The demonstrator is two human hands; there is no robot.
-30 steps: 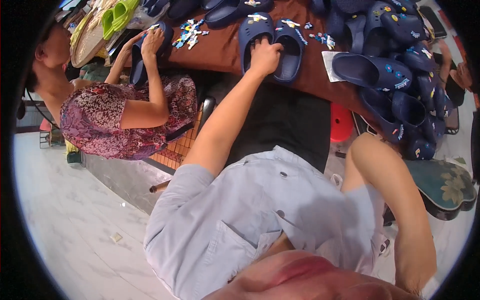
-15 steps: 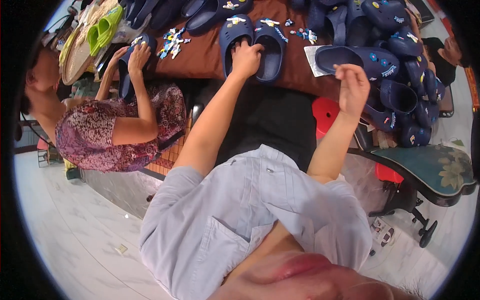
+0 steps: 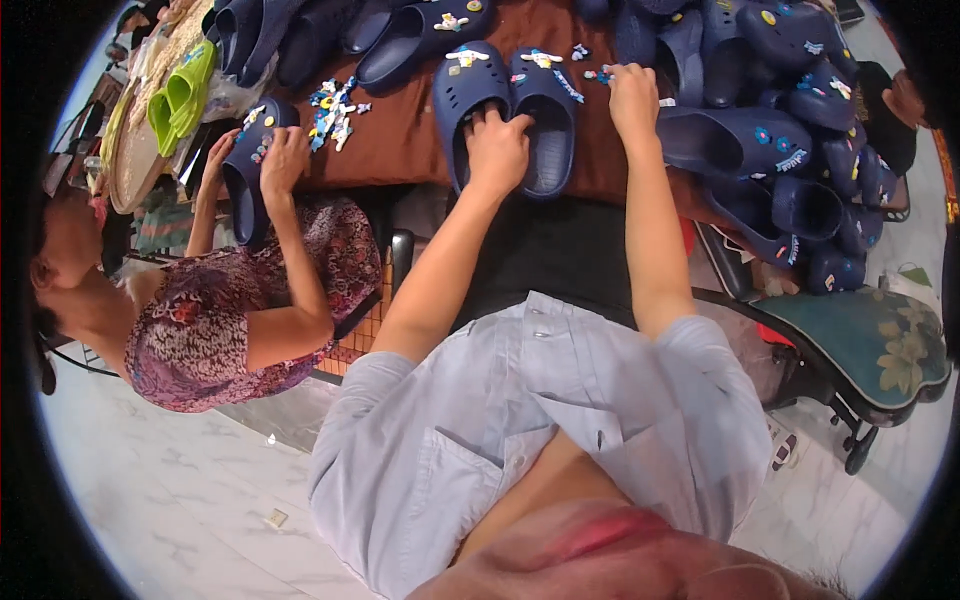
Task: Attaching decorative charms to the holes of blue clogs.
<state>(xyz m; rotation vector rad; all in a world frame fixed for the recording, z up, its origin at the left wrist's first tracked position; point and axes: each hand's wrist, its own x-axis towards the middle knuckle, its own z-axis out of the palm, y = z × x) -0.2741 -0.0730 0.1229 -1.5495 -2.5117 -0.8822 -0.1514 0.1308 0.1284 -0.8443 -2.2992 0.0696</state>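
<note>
A pair of navy clogs stands side by side on the brown-covered table, each with small charms on its toe. My left hand (image 3: 498, 150) grips the left clog (image 3: 455, 95), its fingers down in the foot opening and partly hidden. Beside it, the right clog (image 3: 548, 150) also has charms along its side. My right hand (image 3: 634, 98) is bent down over a few small shoe charms (image 3: 598, 76), fingers drawn together. What lies under those fingertips is hidden. A single small charm (image 3: 579, 52) lies just left of that hand.
A co-worker's hands (image 3: 284, 160) hold another navy clog (image 3: 247, 190) at the left, near a white-and-blue charm pile (image 3: 334, 112). Navy clogs (image 3: 735, 140) are heaped at the right. Green slippers (image 3: 182, 98) lie far left. A cushioned chair (image 3: 850, 340) stands at the right.
My right hand has moved left and away from me, from above the right-hand clog to the small charms, and its fingers have come together. My left hand stays in the left clog.
</note>
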